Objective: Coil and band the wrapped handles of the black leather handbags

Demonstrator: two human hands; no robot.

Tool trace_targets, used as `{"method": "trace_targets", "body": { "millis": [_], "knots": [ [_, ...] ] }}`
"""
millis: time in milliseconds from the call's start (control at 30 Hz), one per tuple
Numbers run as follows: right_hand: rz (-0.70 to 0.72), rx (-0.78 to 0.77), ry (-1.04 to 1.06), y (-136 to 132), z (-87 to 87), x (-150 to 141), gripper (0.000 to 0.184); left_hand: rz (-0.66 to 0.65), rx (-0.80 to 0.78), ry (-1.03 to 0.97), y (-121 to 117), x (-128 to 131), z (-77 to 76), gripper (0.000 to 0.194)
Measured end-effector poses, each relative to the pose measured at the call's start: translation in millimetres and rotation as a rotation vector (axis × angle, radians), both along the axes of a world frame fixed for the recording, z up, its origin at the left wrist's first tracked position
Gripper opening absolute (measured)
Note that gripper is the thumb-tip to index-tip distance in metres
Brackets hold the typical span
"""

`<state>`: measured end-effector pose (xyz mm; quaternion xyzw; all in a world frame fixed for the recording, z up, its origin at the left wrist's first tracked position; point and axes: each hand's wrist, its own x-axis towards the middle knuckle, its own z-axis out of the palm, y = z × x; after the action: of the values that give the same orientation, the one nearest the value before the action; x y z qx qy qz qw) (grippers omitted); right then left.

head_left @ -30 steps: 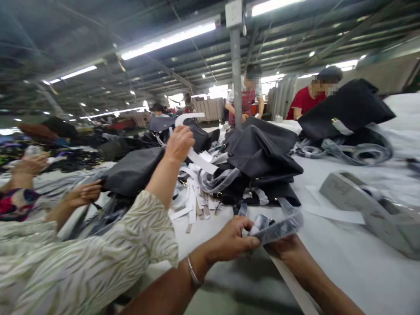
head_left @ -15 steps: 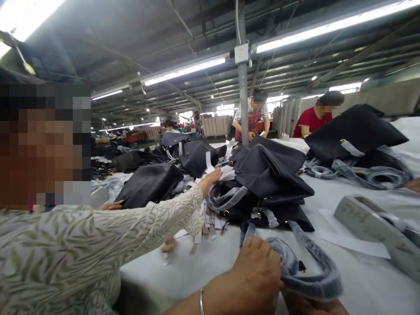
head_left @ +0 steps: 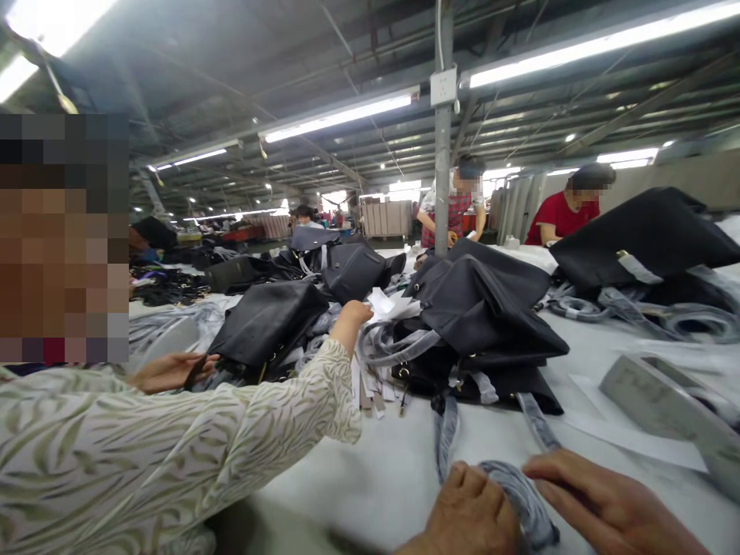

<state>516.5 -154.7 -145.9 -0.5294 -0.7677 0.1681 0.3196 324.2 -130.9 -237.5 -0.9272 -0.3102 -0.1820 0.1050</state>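
My left hand (head_left: 474,509) is closed on a coiled bag strap wrapped in clear plastic (head_left: 523,493), low in the head view. On its right, my right hand (head_left: 613,497) has index finger and thumb brought together at the same strap, where a length runs down from the bag. Part of the strap is covered by my fingers. Both strap ends lead up to a black handbag (head_left: 529,385), lying flat on the white table (head_left: 358,478). Another black bag (head_left: 486,301) rests on top of it, with plastic-wrapped handles (head_left: 398,351) hanging at the left.
A co-worker's patterned sleeve (head_left: 248,432) reaches across from the left, its hand (head_left: 354,314) at white papers (head_left: 393,304). A grey box (head_left: 664,401) and paper strip (head_left: 641,443) lie right. More black bags (head_left: 266,320) and a post (head_left: 442,169) stand beyond.
My right hand has come up from beneath the strap to its right side. The strap loop has drawn into a tighter coil. The co-worker's other hand now holds a dark strip.
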Motion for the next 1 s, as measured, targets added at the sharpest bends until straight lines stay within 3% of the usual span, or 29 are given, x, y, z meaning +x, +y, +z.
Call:
{"method": "trace_targets", "body": {
  "millis": [33, 100, 267, 467, 567, 800, 1000],
  "knots": [
    [0.095, -0.088, -0.048, 4.1, 4.6, -12.0, 0.022, 0.002, 0.003, -0.031, -8.2, -4.2, 8.5, 0.031],
    [0.138, -0.164, -0.124, 9.3, 7.1, -31.7, 0.023, 0.030, -0.080, -0.087, -21.6, -12.8, 25.8, 0.046],
    [0.093, -0.212, -0.175, 4.9, 2.7, -39.2, 0.023, 0.006, -0.303, -0.166, -27.5, -23.6, 48.0, 0.036],
    [0.072, -0.253, -0.456, 4.1, 16.6, -38.4, 0.022, -0.031, -0.330, -0.210, -28.1, -21.0, 44.7, 0.034],
    [0.083, -0.226, -0.560, 8.0, 9.8, -41.9, 0.024, -0.039, -0.328, -0.233, -27.6, -20.2, 40.2, 0.033],
    [0.041, 0.224, -0.574, 2.7, -29.8, -34.7, 0.022, -0.125, -0.292, -0.293, -20.8, -19.6, 36.8, 0.031],
    [0.142, 0.130, -0.654, -7.1, -14.3, -30.7, 0.017, -0.081, -0.464, -0.427, -20.2, -24.5, 43.6, 0.041]
  ]
}}
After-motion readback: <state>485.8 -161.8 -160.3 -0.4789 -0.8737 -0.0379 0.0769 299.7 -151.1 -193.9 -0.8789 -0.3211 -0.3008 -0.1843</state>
